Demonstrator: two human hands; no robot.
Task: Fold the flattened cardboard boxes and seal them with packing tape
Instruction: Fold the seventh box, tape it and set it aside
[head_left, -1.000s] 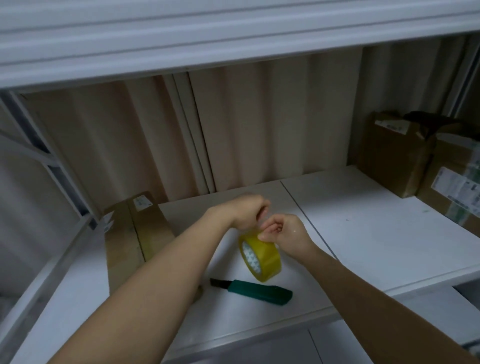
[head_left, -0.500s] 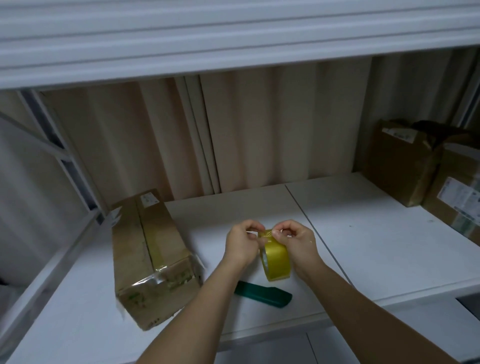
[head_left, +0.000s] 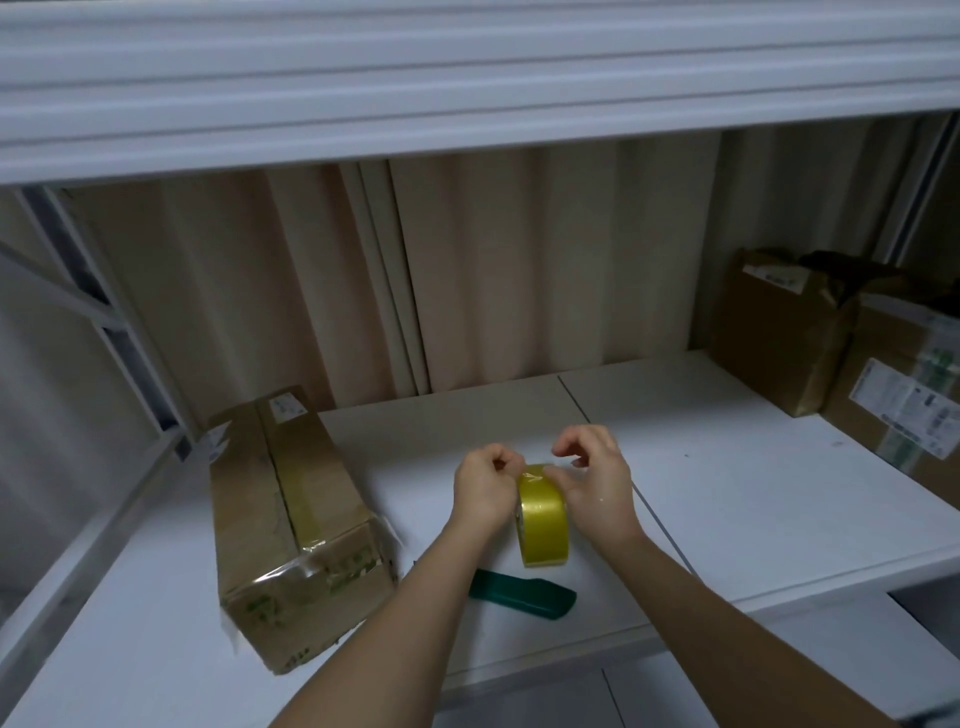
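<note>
The yellow tape roll (head_left: 543, 514) stands on edge; left hand (head_left: 485, 488) and right hand (head_left: 597, 483), fingers curled, both pinch its top.

This is looking like a storeroom or packing area. White metal shelving (head_left: 467, 93) is running overhead and along a corrugated beige wall (head_left: 519, 270), and sealed cardboard boxes (head_left: 852, 343) bearing shipping labels are sitting on the white shelf (head_left: 753, 493), with another taped box (head_left: 291, 525) lying at the left.
</note>
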